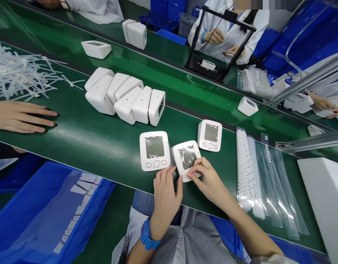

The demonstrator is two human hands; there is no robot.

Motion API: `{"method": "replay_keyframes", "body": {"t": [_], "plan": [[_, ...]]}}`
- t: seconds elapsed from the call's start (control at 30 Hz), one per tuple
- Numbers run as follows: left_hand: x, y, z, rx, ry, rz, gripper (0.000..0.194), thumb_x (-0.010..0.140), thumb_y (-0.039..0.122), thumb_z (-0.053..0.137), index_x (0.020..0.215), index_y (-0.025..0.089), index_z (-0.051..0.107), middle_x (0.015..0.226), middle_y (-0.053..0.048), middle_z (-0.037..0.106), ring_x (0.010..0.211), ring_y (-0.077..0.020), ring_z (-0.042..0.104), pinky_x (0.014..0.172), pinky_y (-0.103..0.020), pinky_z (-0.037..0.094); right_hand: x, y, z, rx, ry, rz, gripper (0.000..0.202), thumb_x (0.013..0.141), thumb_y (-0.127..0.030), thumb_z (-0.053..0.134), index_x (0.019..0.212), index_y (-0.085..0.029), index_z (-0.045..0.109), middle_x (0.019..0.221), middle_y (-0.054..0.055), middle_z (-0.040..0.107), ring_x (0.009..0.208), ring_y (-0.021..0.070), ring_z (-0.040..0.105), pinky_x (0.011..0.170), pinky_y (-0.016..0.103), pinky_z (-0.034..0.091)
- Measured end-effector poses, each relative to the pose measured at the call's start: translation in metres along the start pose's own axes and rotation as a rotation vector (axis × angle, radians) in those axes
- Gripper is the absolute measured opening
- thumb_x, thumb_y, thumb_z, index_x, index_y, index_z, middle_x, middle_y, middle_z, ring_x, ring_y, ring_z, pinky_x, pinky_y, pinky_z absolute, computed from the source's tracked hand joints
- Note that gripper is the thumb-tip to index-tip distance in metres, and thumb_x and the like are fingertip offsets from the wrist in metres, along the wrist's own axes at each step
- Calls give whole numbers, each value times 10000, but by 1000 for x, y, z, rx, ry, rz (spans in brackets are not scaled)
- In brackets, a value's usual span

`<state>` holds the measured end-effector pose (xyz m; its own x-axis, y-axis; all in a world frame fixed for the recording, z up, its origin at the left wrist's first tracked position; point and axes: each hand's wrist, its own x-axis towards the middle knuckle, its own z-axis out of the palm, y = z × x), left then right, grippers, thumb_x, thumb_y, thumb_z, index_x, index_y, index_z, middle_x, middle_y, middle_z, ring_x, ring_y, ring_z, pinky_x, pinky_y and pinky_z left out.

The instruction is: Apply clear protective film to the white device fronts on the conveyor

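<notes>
A white monitor casing (182, 153) with a grey display window and button outlines lies tilted on the green bench before me. My left hand (167, 189) steadies its lower left corner, fingertips and thumb against the edge. Over the lower right of its face, my right hand (208, 179) is closed in a pinch; whatever sits between thumb and forefinger is too small to make out. Just left lies a second casing (155, 151), face up, with its buttons outlined. A third casing (210, 135) stands behind to the right.
Several white casings (127, 96) stand in a row behind. Clear strips (278, 183) and bagged white button parts (244, 168) lie right. White cable ties (17, 71) are heaped left, near a co-worker's hand (23, 116). A blue bin (48, 198) sits below. Co-workers sit across the conveyor (179, 88).
</notes>
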<state>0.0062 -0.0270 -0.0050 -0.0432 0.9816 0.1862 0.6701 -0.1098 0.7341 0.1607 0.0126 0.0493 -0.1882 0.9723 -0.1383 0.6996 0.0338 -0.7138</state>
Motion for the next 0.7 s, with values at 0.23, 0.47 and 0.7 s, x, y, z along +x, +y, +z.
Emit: {"method": "replay_keyframes", "body": {"t": [0.23,0.47,0.7], "plan": [[0,1,2,26,19,0,276,955,273,538,1212,174,522,1177,-125,639,1119,-303,547,878,-426,448,-1,-2,0,13,-8,6,111,881,-187,624,780,-211,664,964,47,515,906,207,567,788,379,513],[1,7,4,65,28,-21,280,944,308,554,1179,158,525,1157,-143,637,1100,-314,555,838,-415,449,-1,-1,2,19,15,-14,122,881,-183,614,772,-215,659,955,46,523,882,198,573,761,371,527],[1,7,5,59,41,-24,273,939,303,544,1176,170,529,1144,-146,637,1068,-317,564,824,-421,449,-1,2,0,81,43,2,87,856,-183,645,775,-215,651,968,33,524,801,157,579,713,329,533]]}}
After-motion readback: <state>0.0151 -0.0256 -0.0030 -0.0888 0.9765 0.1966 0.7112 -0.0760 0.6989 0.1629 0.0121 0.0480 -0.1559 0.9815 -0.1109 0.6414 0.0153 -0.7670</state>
